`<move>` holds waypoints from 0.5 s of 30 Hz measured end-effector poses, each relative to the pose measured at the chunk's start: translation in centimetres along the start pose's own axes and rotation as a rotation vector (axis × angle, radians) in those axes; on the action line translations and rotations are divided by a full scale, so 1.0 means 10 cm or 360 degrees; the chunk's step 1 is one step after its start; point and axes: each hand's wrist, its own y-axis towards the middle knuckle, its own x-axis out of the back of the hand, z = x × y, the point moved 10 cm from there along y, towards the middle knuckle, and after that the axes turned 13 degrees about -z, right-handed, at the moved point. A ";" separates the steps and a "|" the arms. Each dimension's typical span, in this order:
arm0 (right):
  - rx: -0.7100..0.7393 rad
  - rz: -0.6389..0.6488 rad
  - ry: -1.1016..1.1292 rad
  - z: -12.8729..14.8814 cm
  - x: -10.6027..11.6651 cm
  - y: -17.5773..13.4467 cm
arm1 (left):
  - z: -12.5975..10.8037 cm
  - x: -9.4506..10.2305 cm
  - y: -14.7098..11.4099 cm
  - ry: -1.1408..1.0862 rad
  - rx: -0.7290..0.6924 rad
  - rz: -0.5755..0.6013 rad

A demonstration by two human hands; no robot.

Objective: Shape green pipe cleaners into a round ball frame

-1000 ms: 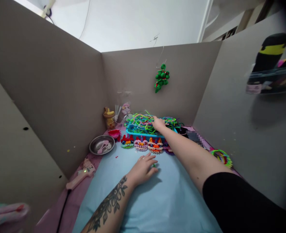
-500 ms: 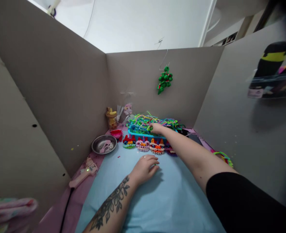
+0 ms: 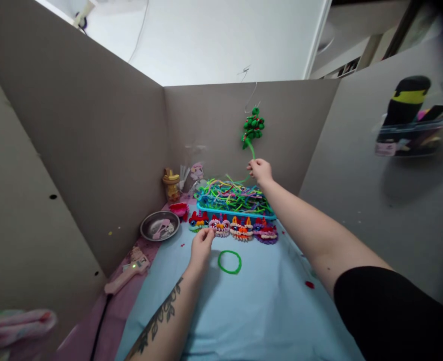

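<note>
My right hand is raised above the blue tray, pinching a green pipe cleaner. One end of that pipe cleaner reaches up in front of the hanging green ornament. Many coloured pipe cleaners lie tangled in the tray. Over the blue cloth, my left hand has its fingertips pressed together; anything between them is too small to tell. To its right a green ring lies flat. Several fuzzy animal-face figures, among them a pink one and an orange one, line the tray's front.
A metal bowl with small pink pieces stands at the left, behind a pink glue gun with a black cord. A red container and a brown-and-yellow cup are farther back. Grey panels enclose the table; a holder hangs at right.
My right hand has risen out of the tray with a green pipe cleaner. My left hand has shifted left and closed its fingertips, and the green ring now shows on the cloth.
</note>
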 end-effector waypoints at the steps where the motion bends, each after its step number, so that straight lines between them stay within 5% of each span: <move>1: -0.0092 -0.0059 0.0252 0.01 0.05 0.01 | 0.05 0.00 0.00 -0.0022 0.0072 -0.0011; 4: -0.0324 -0.0117 0.0808 0.04 0.12 -0.05 | 0.13 -0.02 -0.03 -0.0044 0.0189 0.0003; 7: -0.0547 0.0093 0.1074 0.07 0.04 -0.36 | 0.12 -0.04 -0.05 -0.0046 0.0178 0.0030; 12: -0.0858 0.0645 0.1396 0.12 -0.01 -1.51 | 0.05 -0.09 -0.06 -0.0245 0.0168 0.0121; 15: -0.1078 0.0722 0.1412 -0.06 0.11 -2.21 | 0.00 -0.13 -0.08 -0.0462 0.0168 0.0150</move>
